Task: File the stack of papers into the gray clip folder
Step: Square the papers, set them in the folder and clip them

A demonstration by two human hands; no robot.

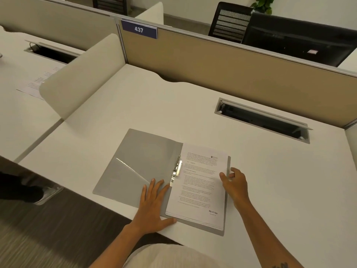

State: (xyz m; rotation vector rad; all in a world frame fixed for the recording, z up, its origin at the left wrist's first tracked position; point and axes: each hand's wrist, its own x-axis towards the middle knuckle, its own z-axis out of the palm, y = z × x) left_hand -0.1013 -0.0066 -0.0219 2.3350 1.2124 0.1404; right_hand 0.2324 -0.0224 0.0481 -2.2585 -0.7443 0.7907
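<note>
The gray clip folder lies open near the desk's front edge, its left cover flat. A stack of printed papers rests on its right half, beside the metal clip at the spine. My left hand lies flat, fingers spread, on the left cover next to the stack's lower left corner. My right hand is at the right edge of the stack, thumb on top of the papers and fingers curled at the folder's edge. Whether the clip presses on the papers I cannot tell.
A white desk with a cable slot at the back right and a tan partition behind. A rounded divider stands to the left. Another sheet lies on the neighbouring desk. A person's shoe is on the floor at left.
</note>
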